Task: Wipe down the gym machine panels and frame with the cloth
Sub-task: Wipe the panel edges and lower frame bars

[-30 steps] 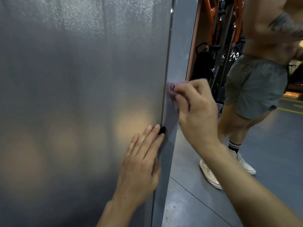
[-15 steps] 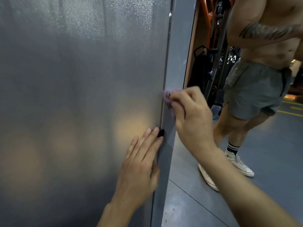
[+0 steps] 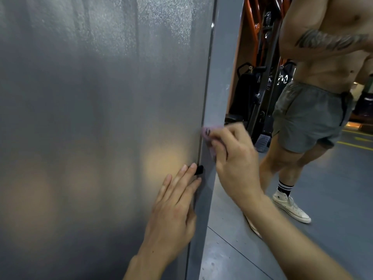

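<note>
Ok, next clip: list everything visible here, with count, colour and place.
frosted panel: one, grey translucent, fills left
frame edge: one, grey, vertical, right of panel
black clip: one, on the panel-frame seam
cloth: one, pink, against frame edge
gym equipment: orange and black, behind frame
bystander: one, grey shorts, white shoes, right
floor: grey, lower right
left hand: flat on panel
right hand: grips cloth

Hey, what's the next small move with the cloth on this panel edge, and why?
Probably slide the cloth further down the grey frame edge toward the small black clip. The right hand pinches it against the edge just above that clip, and the left hand lies flat on the frosted panel, bracing it.
</note>
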Tool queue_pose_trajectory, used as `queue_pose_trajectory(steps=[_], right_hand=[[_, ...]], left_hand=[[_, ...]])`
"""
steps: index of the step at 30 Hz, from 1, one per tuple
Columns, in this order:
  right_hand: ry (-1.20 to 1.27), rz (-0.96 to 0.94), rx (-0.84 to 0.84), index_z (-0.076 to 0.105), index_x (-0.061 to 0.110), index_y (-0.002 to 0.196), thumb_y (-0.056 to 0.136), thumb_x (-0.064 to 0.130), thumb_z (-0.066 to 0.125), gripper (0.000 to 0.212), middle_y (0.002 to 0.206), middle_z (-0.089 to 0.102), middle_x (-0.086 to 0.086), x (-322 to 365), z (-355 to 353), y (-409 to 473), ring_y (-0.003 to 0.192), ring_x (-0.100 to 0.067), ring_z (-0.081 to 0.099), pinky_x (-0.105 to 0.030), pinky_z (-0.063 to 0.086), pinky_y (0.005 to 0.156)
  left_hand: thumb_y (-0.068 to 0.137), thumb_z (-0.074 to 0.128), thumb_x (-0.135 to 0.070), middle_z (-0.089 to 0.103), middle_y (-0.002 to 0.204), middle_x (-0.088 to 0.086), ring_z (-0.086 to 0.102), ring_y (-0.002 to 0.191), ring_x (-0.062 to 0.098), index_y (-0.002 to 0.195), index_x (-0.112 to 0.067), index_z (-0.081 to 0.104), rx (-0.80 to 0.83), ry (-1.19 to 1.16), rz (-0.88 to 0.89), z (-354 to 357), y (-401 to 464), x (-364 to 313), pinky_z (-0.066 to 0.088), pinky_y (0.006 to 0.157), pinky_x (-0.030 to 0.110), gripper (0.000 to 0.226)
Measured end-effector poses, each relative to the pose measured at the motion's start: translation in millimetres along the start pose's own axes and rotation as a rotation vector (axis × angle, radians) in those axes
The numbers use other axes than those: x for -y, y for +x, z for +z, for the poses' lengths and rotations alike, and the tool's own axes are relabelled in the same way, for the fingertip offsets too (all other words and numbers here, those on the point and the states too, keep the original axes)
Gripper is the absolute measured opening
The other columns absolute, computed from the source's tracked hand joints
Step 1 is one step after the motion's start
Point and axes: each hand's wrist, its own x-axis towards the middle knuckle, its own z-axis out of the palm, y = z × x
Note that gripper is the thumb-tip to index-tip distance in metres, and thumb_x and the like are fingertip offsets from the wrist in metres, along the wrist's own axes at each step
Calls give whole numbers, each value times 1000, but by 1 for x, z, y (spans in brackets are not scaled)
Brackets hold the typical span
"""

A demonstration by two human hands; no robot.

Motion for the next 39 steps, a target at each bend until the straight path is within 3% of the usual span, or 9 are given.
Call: queue_pose_trajectory(steps=[5, 11, 18, 24, 27, 30, 33, 36, 39], right_hand=[[-22, -14, 156, 71, 16, 106, 93, 3, 66, 19, 105, 58, 0, -3, 1, -32, 94, -21, 59, -42, 55, 74], [14, 6, -46, 71, 12, 107, 96, 6, 66, 13, 104, 57, -2, 1, -11, 43, 93, -19, 58, -36, 54, 77], [-36, -26, 150, 70, 16, 106, 92, 1, 68, 21, 104, 56, 3, -4, -9, -21, 92, -20, 58, -39, 55, 74], [-3, 16, -20, 70, 11, 105, 97, 9, 63, 10, 104, 56, -2, 3, -19, 65, 92, -19, 56, -41, 54, 77], [-26, 20, 10, 69, 11, 106, 97, 8, 64, 11, 105, 56, -2, 2, -16, 45, 92, -19, 56, -42, 54, 75], [-36, 25, 124, 68, 16, 107, 93, 4, 68, 19, 106, 55, 1, -4, -11, -3, 93, -19, 56, -41, 56, 74], [-25, 23, 198, 69, 19, 108, 92, 3, 69, 23, 106, 56, 3, -8, -9, -21, 94, -19, 57, -40, 57, 74], [-33, 11, 168, 70, 18, 106, 93, 5, 69, 18, 103, 55, 1, -5, -13, 3, 91, -18, 55, -40, 56, 72], [-33, 4, 76, 70, 17, 108, 96, 10, 68, 14, 103, 54, -1, 0, -18, 48, 92, -18, 54, -41, 55, 73]], left_hand=[[80, 70, 2, 19, 171, -8, 13, 159, 13, 152, -16, 48, -7, -3, -11, 0, 0, -2, 7, 128, 37, 78], [79, 70, 4, 19, 171, -8, 15, 158, 13, 150, -16, 50, -9, -15, -14, 2, 0, -2, 10, 128, 40, 77], [80, 66, 2, 18, 171, -12, 12, 159, 11, 153, -19, 46, -5, 0, -33, 2, 0, -4, 6, 128, 36, 79], [79, 64, 6, 22, 170, -12, 15, 158, 12, 152, -18, 47, -34, -37, -40, 4, 0, -5, 8, 128, 37, 79], [78, 66, 6, 20, 170, -13, 14, 158, 11, 153, -19, 45, -32, -15, -34, 4, -1, -5, 7, 127, 37, 82], [83, 56, -6, 17, 171, -14, 12, 158, 10, 155, -21, 42, -14, 37, -11, 0, -2, -4, 8, 127, 37, 75], [84, 44, -17, 29, 168, -9, 17, 157, 10, 156, -20, 40, 34, 139, 52, -17, 4, 1, 18, 124, 40, 73], [80, 50, -17, 40, 163, -2, 20, 157, 14, 156, -17, 42, 15, 262, 136, -56, 24, 12, 15, 126, 40, 77], [81, 56, -15, 36, 165, 3, 21, 157, 20, 155, -12, 43, -73, 440, 200, -106, 55, 19, 13, 127, 41, 75]])
